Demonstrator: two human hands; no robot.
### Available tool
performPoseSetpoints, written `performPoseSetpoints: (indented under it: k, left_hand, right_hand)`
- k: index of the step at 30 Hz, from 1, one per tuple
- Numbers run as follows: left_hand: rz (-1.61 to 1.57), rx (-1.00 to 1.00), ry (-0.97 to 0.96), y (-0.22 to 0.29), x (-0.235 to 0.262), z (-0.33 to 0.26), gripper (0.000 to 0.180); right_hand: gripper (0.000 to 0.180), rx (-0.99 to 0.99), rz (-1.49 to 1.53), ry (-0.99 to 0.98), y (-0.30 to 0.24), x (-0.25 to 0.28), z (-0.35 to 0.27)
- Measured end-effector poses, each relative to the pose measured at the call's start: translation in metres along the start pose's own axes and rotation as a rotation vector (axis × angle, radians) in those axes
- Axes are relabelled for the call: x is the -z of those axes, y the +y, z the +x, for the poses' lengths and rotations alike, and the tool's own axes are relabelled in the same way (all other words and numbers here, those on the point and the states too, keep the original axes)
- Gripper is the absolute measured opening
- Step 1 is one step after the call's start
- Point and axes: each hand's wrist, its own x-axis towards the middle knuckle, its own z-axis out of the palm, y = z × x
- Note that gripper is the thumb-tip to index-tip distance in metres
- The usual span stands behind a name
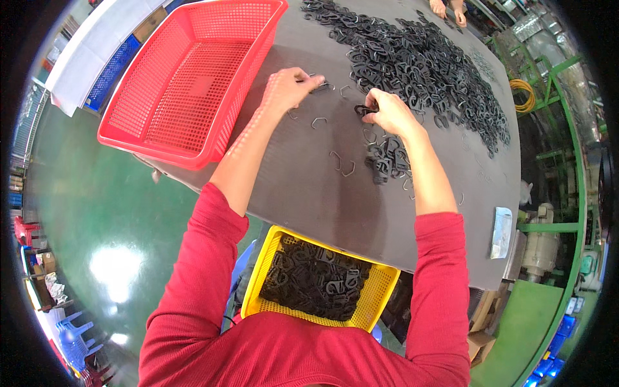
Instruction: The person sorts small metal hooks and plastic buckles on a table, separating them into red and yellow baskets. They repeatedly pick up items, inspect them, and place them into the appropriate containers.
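Observation:
My right hand [391, 115] pinches a black loop-shaped piece [365, 110] between thumb and fingers, just above the table. My left hand [287, 90] is closed in a pinch close to its left; what lies between the fingertips is too small to make out. Beside those fingertips are a dark piece and thin metal wire. Bent metal wire hooks [319, 121] lie scattered on the grey table [303, 187] between and below my hands. A small cluster of black pieces [385, 158] sits below my right hand. The large heap of black pieces [419, 58] spreads behind it.
A red perforated basket [222, 109] stands at the table's left edge. Close to my body is a yellow basket [380, 303] holding many black pieces. Another person's hands [449, 9] show at the far edge. A pale blue packet [501, 232] lies near the right edge.

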Motion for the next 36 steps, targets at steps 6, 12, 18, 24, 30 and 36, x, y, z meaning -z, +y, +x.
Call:
performPoseSetpoints:
  k: [6,12,18,24,30,36]
  left_hand:
    - [0.673,-0.290,0.118,-0.007,-0.021,0.014,0.038]
    - [0.847,-0.568,0.317,-0.008,-0.019,0.018,0.026]
    - [0.157,-0.194,0.065,-0.017,0.010,-0.007,0.035]
    - [-0.664,0.092,-0.323,-0.005,0.018,-0.030,0.024]
    - [-1.143,0.125,-0.438,0.018,-0.008,-0.071,0.029]
    - [-0.764,0.186,-0.594,0.045,-0.082,-0.053,0.047]
  right_hand:
    - [0.028,0.141,0.848,-0.167,-0.027,0.006,-0.125]
    - [0.036,0.275,0.477,-0.685,-0.077,-0.055,-0.247]
    - [0.027,0.194,0.460,0.075,-0.021,-0.027,-0.183]
    - [0.045,-0.176,-0.066,0.306,0.025,-0.027,-0.125]
    - [0.023,-0.381,1.077,0.499,0.102,-0.028,-0.135]
    - [0.056,-0.516,0.300,0.301,0.107,-0.010,-0.098]
